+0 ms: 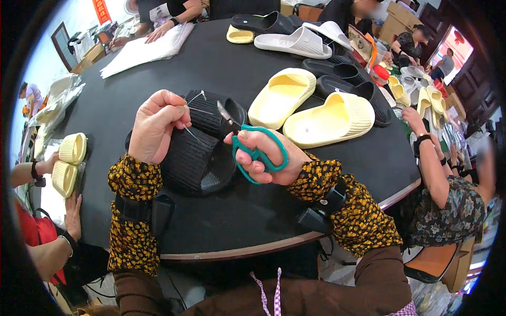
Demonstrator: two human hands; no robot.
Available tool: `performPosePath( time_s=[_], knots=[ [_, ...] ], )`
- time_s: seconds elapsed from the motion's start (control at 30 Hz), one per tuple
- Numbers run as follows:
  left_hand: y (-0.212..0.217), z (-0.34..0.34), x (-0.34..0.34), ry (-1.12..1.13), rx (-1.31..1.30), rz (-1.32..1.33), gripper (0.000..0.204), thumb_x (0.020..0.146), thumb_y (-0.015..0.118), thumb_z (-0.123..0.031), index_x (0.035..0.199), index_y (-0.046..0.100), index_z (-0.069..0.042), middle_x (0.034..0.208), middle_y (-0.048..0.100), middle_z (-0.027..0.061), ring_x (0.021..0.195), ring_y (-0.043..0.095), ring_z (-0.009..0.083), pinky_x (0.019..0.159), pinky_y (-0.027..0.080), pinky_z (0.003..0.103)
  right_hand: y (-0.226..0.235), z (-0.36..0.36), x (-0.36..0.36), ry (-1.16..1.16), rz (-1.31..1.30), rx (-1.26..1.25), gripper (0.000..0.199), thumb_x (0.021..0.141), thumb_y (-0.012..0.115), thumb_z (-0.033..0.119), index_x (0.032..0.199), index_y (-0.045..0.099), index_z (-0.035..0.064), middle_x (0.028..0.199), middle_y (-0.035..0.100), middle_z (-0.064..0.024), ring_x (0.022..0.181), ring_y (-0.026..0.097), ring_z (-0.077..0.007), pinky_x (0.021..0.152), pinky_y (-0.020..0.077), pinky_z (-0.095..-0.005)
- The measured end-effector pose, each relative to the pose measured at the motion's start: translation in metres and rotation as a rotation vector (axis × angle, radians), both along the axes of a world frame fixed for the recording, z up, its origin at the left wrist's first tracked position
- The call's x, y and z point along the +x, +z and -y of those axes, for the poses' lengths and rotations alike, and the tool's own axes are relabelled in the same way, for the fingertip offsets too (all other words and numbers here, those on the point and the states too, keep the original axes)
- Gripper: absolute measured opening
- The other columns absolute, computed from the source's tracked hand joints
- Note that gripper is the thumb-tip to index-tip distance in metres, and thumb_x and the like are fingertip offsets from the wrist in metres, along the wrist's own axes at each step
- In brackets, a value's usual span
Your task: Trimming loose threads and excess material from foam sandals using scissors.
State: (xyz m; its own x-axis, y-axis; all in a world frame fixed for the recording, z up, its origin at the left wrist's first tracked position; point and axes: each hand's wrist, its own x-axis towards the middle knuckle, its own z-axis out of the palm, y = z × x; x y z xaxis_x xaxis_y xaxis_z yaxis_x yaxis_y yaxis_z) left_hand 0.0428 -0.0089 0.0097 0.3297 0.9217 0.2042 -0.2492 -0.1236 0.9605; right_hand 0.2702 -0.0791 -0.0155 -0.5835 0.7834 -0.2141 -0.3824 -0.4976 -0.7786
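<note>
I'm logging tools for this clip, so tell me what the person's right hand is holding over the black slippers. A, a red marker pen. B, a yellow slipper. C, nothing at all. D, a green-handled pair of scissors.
D: the right hand has its fingers through the loops of green-handled scissors, blades pointing toward the black slippers, while the left hand pinches a thin thread.

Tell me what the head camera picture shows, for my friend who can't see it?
A person's right hand holds green-handled scissors beside a pair of black slippers on a round black table, while the left hand pinches thin pale threads above them. Pale yellow slippers lie just beyond, and other people's hands work around the table's edge.
</note>
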Motion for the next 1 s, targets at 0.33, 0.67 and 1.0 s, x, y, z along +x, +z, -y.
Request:
performPosePath(
  time_s=[0.33, 0.67, 1.0],
  knots=[
    [0.023, 0.032, 0.004, -0.042, 0.098, 0.074, 0.008, 0.08, 0.054, 0.001, 0.085, 0.055, -0.004, 0.077, 0.06, 0.008, 0.069, 0.058, 0.0149, 0.061, 0.044, 0.024, 0.002, -0.004, -0.001, -0.109, 0.07, 0.021, 0.033, 0.093, 0.045, 0.029, 0.114, 0.045, 0.0037, 0.071, 0.047, -0.0007, 0.049, 0.039, -0.0062, 0.038, 0.0323, -0.0198],
    [0.053, 0.131, -0.04, -0.052, 0.293, -0.321, 0.012, 0.079, 0.052, 0.011, 0.083, 0.052, 0.0, 0.077, 0.06, 0.0094, 0.07, 0.058, 0.0131, 0.059, 0.044, 0.023, -0.002, 0.006, -0.004, -0.123, 0.064, 0.064, 0.039, 0.091, 0.048, 0.031, 0.114, 0.041, 0.0012, 0.068, 0.047, -0.0016, 0.049, 0.04, -0.0071, 0.038, 0.0322, -0.0207],
    [0.005, 0.181, -0.091, -0.159, 0.123, -0.446, 0.01, 0.074, 0.056, 0.011, 0.077, 0.058, 0.001, 0.074, 0.062, 0.0081, 0.068, 0.06, 0.0135, 0.061, 0.047, 0.024, -0.007, -0.004, 0.001, -0.216, 0.031, 0.085, 0.037, 0.09, 0.052, 0.03, 0.112, 0.043, 0.0022, 0.068, 0.048, -0.0018, 0.049, 0.042, -0.0082, 0.037, 0.0328, -0.0219]
  ],
)
